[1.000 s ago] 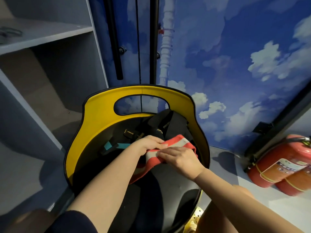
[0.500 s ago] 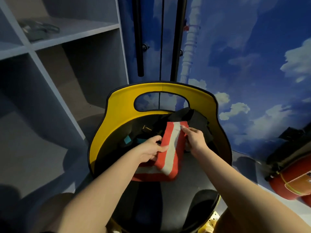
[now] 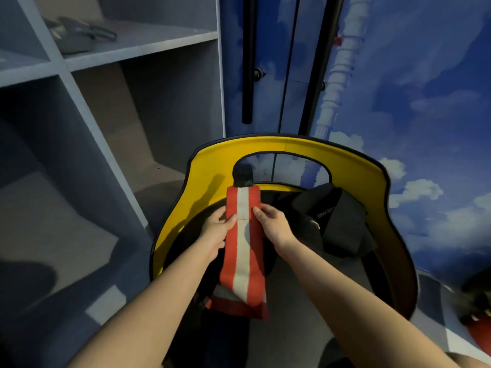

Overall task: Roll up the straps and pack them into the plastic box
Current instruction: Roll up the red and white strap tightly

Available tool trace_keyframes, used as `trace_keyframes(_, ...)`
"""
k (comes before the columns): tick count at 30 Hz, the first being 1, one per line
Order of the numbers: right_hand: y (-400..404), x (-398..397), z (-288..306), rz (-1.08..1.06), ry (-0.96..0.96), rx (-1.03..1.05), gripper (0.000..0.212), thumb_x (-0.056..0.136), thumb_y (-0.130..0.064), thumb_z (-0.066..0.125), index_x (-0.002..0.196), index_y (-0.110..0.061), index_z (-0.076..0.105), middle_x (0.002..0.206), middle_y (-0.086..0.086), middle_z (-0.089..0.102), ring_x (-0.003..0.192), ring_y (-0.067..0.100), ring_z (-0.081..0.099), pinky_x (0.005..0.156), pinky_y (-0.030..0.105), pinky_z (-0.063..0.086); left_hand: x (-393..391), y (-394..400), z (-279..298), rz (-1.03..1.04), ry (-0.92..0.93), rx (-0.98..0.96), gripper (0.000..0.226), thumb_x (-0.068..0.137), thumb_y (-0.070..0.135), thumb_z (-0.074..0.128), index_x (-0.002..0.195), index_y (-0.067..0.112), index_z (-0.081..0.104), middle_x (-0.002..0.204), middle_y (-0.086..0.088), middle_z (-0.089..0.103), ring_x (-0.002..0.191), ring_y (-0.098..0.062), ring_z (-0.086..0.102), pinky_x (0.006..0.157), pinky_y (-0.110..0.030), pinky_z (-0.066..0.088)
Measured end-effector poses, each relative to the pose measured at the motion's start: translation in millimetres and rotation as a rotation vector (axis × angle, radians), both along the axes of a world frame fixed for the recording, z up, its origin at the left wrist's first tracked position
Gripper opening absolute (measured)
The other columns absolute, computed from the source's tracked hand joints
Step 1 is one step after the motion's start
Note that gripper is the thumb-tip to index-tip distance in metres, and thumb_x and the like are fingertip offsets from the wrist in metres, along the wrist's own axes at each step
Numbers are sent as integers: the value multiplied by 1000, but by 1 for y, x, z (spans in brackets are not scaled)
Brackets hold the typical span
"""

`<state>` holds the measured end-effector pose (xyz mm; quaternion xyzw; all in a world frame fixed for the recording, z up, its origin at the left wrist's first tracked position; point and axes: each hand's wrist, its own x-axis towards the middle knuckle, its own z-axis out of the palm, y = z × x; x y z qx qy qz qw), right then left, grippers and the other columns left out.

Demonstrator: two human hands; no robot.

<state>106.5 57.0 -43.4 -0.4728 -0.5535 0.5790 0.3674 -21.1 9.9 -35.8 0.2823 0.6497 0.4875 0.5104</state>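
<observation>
A wide red strap (image 3: 244, 251) with a white stripe down its middle is stretched lengthwise over the black seat of a yellow-backed chair (image 3: 210, 166). A black end piece (image 3: 242, 176) sticks out at its far end. My left hand (image 3: 216, 231) pinches the strap's left edge and my right hand (image 3: 275, 225) pinches its right edge, both near the far end. The strap's near end lies folded on the seat. A bundle of black straps (image 3: 332, 221) rests on the seat to the right. No plastic box is in view.
A grey shelf unit (image 3: 138, 46) stands to the left, with a dark object (image 3: 77, 33) on an upper shelf. Behind the chair is a wall painted with sky and clouds (image 3: 425, 102) and black door handles (image 3: 248, 59). A red fire extinguisher (image 3: 478, 333) lies at the lower right.
The strap was bunched under both hands a second ago; now it is pulled out straight and long, and both hands have slid to its far end. The view has shifted left.
</observation>
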Motion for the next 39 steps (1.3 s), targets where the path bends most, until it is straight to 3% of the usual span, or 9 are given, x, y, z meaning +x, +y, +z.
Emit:
trace_keyframes(10,29,-2,-94,739,-1164,584,81,80,-64,-7,150,-29,12,159,-5,3,147,22,-3,116,38,-9,-43,46,-53,56,121,-1,41,95,7,51,135,17,49,122,-11,62,111,-29,60,99,-49,46)
trace_keyframes(13,36,10,-105,613,-1276,710,91,78,-62,-19,143,-30,36,153,-6,30,143,23,24,113,32,-13,-40,54,-61,43,135,15,41,95,7,51,135,18,49,121,-10,63,110,-27,60,99,-48,46)
trace_keyframes(17,56,34,-124,489,-1394,599,52,88,-49,27,109,-29,70,117,-6,68,103,23,67,115,30,-5,-33,62,-69,40,150,23,42,95,9,51,136,18,47,123,-9,62,113,-25,59,99,-47,46)
trace_keyframes(22,71,66,-120,280,-1394,514,54,81,-44,31,108,-20,71,116,3,68,98,28,69,110,33,12,-20,68,-77,33,142,-7,43,95,11,51,137,21,46,127,-8,60,116,-26,57,100,-49,46)
trace_keyframes(27,75,76,-114,197,-1373,550,79,89,-51,-6,140,-16,43,150,8,35,135,31,38,109,32,4,-14,70,-86,55,122,-26,44,96,12,50,138,22,44,129,-8,59,118,-26,56,101,-49,45)
trace_keyframes(29,72,68,-106,160,-1303,546,58,99,-42,14,143,-12,36,153,10,28,142,27,26,115,33,6,-13,71,-89,57,115,-37,45,95,12,51,139,22,43,130,-8,58,119,-26,55,102,-49,44)
trace_keyframes(32,66,55,-89,-47,-1015,688,29,96,-22,49,114,-3,62,118,14,60,114,31,53,95,35,42,-13,75,-95,69,85,-48,45,95,14,52,138,25,44,132,-8,57,120,-26,54,101,-50,44)
trace_keyframes(35,65,34,-76,-158,-796,706,16,92,-22,57,90,-6,60,91,7,56,88,25,53,76,33,43,-16,79,-97,70,43,-89,43,94,17,53,135,28,47,129,-6,58,117,-26,56,100,-50,45)
trace_keyframes(39,81,-1,-71,10,-691,504,25,92,-30,56,104,-9,63,100,8,61,99,26,54,87,34,43,-18,87,-96,73,-69,-125,33,90,35,57,123,29,56,116,-4,66,103,-23,63,94,-43,50)
